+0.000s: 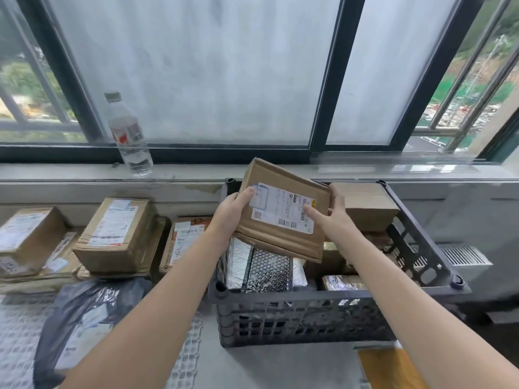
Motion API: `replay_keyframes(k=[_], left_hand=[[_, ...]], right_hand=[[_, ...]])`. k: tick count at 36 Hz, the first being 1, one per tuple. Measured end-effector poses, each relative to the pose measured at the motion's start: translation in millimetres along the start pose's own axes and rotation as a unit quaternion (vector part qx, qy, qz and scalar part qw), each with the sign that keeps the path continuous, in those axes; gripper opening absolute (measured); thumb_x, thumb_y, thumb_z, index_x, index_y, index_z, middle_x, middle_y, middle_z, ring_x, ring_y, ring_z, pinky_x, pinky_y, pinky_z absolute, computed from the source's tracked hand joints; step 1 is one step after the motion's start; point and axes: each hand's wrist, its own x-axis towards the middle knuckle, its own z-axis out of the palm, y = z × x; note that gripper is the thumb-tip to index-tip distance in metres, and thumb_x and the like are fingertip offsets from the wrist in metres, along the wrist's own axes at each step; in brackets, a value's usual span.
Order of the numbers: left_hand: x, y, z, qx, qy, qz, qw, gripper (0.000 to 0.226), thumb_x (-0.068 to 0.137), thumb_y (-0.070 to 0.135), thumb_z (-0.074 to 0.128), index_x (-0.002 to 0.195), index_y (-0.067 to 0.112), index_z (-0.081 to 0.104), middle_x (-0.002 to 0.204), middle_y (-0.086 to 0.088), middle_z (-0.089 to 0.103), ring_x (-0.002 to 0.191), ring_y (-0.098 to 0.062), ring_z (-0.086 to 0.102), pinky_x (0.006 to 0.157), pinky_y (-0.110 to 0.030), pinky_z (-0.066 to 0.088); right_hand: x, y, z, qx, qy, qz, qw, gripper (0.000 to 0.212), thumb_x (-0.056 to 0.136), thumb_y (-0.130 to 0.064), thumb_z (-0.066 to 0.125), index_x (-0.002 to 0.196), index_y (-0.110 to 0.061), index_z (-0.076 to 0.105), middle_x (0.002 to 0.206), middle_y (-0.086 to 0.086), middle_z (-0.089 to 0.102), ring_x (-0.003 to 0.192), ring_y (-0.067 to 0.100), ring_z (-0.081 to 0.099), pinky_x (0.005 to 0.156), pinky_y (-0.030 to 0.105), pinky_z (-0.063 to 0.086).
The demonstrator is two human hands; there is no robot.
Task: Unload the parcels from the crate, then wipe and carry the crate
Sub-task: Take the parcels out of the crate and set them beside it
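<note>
A flat cardboard parcel (pixel 283 211) with a white shipping label is tilted up above the dark grey slatted crate (pixel 309 313). My left hand (pixel 233 211) grips its left edge, thumb on the label. My right hand (pixel 332 214) holds its right edge, thumb on the front face. Inside the crate lie silver bubble mailers (pixel 264 269), a brown box (pixel 368 209) at the back right and more parcels partly hidden beneath.
Left of the crate, unloaded cardboard boxes (pixel 118 234) are stacked against the wall, with a grey plastic mailer bag (pixel 84 318) in front. A water bottle (pixel 130 136) stands on the window sill. A yellow-brown object (pixel 390 369) lies at the bottom right.
</note>
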Motion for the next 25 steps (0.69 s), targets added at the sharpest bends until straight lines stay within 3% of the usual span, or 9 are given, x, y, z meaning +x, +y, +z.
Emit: replay_keyframes(k=[2,5,8,10,14,18,19,22,25], left_hand=[[-1.4,-2.9,1.2,-0.005,-0.003,-0.003,1.0,0.067,0.075,0.069,0.057,0.12,0.02,0.065,0.106,-0.003,0.075,0.099,-0.026,0.071,0.097,-0.051,0.052],[-6.4,-3.5,4.2,-0.04,-0.004,0.001,0.999,0.045,0.093,0.059,0.048,0.113,0.025,0.068,0.105,-0.003,0.075,0.1,-0.025,0.071,0.095,-0.044,0.053],[-9.8,-4.1,6.5,-0.051,0.005,0.016,0.999,0.041,0.1,0.051,0.041,0.118,0.023,0.066,0.107,-0.003,0.075,0.101,-0.024,0.07,0.095,-0.043,0.053],[-12.6,-4.4,8.1,-0.051,0.01,0.022,0.998,0.044,0.099,0.052,0.042,0.124,0.022,0.063,0.109,-0.003,0.074,0.103,-0.023,0.07,0.096,-0.043,0.052],[-15.2,-6.4,9.3,-0.053,0.005,0.03,0.998,0.041,0.102,0.045,0.038,0.127,0.022,0.06,0.111,-0.003,0.073,0.104,-0.023,0.069,0.086,-0.036,0.056],[-15.8,-9.6,6.5,-0.005,0.017,0.065,0.998,0.03,0.102,0.035,0.038,0.123,0.026,0.057,0.111,-0.001,0.07,0.099,-0.013,0.065,0.074,-0.027,0.051],[-15.0,-10.7,3.9,0.009,0.024,0.074,0.997,0.032,0.1,0.038,0.042,0.129,0.029,0.052,0.117,-0.002,0.067,0.104,-0.014,0.063,0.08,-0.03,0.051],[-15.2,-11.4,-5.1,0.048,0.05,0.074,0.995,0.083,0.079,0.064,0.06,0.15,0.041,0.024,0.149,-0.002,0.042,0.129,-0.024,0.05,0.106,-0.048,0.043],[-13.9,-9.8,-14.5,0.073,0.029,0.086,0.993,0.1,0.073,0.062,0.073,0.151,0.048,0.012,0.151,-0.003,0.039,0.127,-0.025,0.053,0.104,-0.049,0.046]], right_hand=[[-0.4,0.9,0.8,0.025,-0.022,0.023,0.999,0.103,0.072,-0.058,0.077,0.147,-0.053,0.006,0.159,-0.001,0.026,0.136,0.033,0.041,0.112,0.057,0.032],[6.2,4.8,-0.5,0.123,-0.046,0.077,0.988,0.12,0.051,-0.066,0.085,0.145,-0.054,0.012,0.149,0.007,0.043,0.124,0.032,0.054,0.102,0.059,0.044],[5.5,2.4,-3.9,0.193,-0.088,0.073,0.974,0.087,0.075,-0.049,0.076,0.147,-0.031,0.03,0.126,0.005,0.064,0.107,0.026,0.067,0.092,0.048,0.054],[5.5,2.0,-7.4,0.189,-0.101,0.06,0.975,0.071,0.079,-0.047,0.072,0.139,-0.026,0.042,0.118,0.003,0.069,0.103,0.023,0.069,0.088,0.043,0.057],[7.0,-1.8,-12.0,0.168,-0.084,0.029,0.982,0.084,0.064,-0.054,0.078,0.138,-0.031,0.044,0.12,0.002,0.068,0.104,0.023,0.069,0.085,0.043,0.057],[7.9,-11.3,-22.2,0.108,-0.091,-0.014,0.99,0.075,0.066,-0.053,0.077,0.133,-0.038,0.046,0.112,0.0,0.071,0.103,0.024,0.069,0.088,0.047,0.056],[8.8,-14.1,-25.5,0.079,-0.101,-0.027,0.991,0.072,0.067,-0.051,0.077,0.131,-0.041,0.046,0.11,-0.001,0.071,0.102,0.023,0.069,0.088,0.047,0.056],[10.1,-26.8,-32.8,0.001,-0.121,-0.064,0.991,0.064,0.075,-0.041,0.076,0.133,-0.04,0.047,0.11,-0.001,0.07,0.096,0.02,0.07,0.077,0.04,0.059],[9.9,-41.9,-38.9,-0.06,-0.118,-0.104,0.986,0.062,0.08,-0.03,0.077,0.133,-0.044,0.047,0.106,-0.01,0.068,0.087,0.003,0.069,0.069,0.02,0.053]])
